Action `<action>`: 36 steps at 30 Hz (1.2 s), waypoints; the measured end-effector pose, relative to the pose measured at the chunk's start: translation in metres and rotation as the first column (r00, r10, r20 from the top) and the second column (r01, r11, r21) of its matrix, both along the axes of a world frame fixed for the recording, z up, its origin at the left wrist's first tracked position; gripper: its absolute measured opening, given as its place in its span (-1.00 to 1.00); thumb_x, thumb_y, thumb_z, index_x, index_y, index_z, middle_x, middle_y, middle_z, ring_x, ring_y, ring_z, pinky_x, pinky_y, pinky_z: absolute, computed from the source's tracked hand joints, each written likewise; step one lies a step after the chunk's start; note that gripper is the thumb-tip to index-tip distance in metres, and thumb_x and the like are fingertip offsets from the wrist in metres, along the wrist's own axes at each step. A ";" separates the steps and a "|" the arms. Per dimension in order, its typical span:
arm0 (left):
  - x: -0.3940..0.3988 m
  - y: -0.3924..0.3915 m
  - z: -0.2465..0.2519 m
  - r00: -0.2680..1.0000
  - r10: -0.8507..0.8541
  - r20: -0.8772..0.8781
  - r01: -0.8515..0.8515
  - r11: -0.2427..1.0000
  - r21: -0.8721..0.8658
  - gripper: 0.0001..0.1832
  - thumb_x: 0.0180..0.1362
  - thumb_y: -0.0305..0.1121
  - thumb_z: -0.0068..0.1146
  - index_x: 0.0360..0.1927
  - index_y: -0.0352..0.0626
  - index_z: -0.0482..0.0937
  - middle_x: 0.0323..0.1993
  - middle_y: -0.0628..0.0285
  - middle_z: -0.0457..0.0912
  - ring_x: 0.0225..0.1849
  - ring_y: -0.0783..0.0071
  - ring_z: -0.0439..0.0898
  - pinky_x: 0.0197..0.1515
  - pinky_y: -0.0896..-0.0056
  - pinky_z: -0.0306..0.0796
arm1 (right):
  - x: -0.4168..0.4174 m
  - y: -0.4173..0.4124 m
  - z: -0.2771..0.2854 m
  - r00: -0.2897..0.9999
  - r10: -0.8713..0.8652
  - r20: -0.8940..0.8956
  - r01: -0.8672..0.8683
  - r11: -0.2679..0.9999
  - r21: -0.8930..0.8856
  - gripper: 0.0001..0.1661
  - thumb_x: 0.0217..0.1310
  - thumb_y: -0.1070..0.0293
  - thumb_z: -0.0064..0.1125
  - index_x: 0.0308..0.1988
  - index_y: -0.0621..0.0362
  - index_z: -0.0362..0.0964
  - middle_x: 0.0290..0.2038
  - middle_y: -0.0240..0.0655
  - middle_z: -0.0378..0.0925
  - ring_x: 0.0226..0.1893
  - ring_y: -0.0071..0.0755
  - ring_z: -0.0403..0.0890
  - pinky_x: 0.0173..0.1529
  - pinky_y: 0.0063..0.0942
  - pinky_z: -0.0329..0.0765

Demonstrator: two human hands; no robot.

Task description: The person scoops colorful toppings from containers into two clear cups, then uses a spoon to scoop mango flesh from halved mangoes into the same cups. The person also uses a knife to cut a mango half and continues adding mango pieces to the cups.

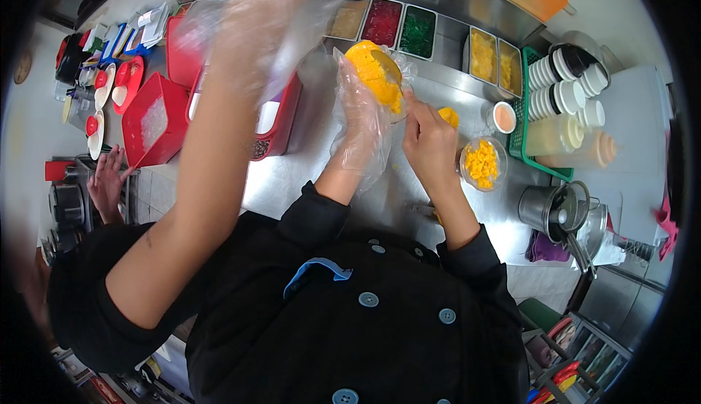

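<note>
My left hand (358, 100), in a clear plastic glove, holds a piece of yellow fruit (367, 67), which looks like mango. My right hand (430, 136) is bare and grips a metal spoon (388, 66), whose bowl lies against the fruit's flesh. Below the fruit, part of a clear cup or bowl shows, mostly hidden by my hands. Right of my right wrist stands a clear cup (482, 164) of yellow fruit cubes. Another yellow piece (449, 116) lies on the steel counter just beyond my right hand.
A co-worker's gloved arm (219, 108) reaches across from the left, over red bins (156, 119). Another person's hand (108, 177) is at far left. Metal trays (419, 32) line the back. At right are a green basket (526, 141) with cups and bottles, and metal pitchers (539, 207).
</note>
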State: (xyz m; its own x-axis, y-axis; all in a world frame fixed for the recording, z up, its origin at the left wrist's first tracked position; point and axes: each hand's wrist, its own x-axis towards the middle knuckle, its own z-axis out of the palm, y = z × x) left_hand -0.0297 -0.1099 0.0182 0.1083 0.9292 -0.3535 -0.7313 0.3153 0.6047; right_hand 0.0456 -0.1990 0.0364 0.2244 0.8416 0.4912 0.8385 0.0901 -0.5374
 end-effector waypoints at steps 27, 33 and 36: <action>-0.036 0.030 -0.053 0.925 -0.280 0.258 0.222 0.947 0.233 -0.58 0.31 -0.05 -0.21 -0.05 -0.21 0.41 -0.24 0.11 0.55 -0.23 0.26 0.57 -0.17 0.22 0.51 | 0.047 0.004 -0.025 0.726 -0.016 -0.687 -0.339 0.861 -0.378 -0.76 0.12 0.54 0.10 -0.16 0.23 0.56 -0.58 -0.34 0.54 -0.66 -0.58 0.43 -0.54 -0.56 0.36; -0.063 0.050 -0.028 0.875 -0.252 0.414 0.186 0.963 0.194 -0.58 0.31 -0.04 -0.21 -0.05 -0.21 0.41 -0.24 0.11 0.55 -0.22 0.26 0.57 -0.16 0.22 0.51 | 0.044 0.017 -0.038 0.990 0.141 0.004 -0.137 0.963 -0.233 -0.67 -0.01 0.54 0.07 -0.18 0.07 0.58 -0.47 -0.13 0.58 -0.51 -0.13 0.60 -0.40 -0.29 0.52; -0.059 0.057 -0.023 0.852 -0.253 0.459 0.199 0.966 0.164 -0.57 0.31 -0.04 -0.21 -0.05 -0.21 0.41 -0.24 0.11 0.55 -0.22 0.26 0.56 -0.15 0.22 0.51 | 0.043 0.017 -0.033 0.984 0.081 0.159 -0.040 0.968 -0.246 -0.63 -0.07 0.55 0.08 -0.17 0.04 0.57 -0.43 -0.17 0.56 -0.47 -0.04 0.58 -0.35 -0.27 0.53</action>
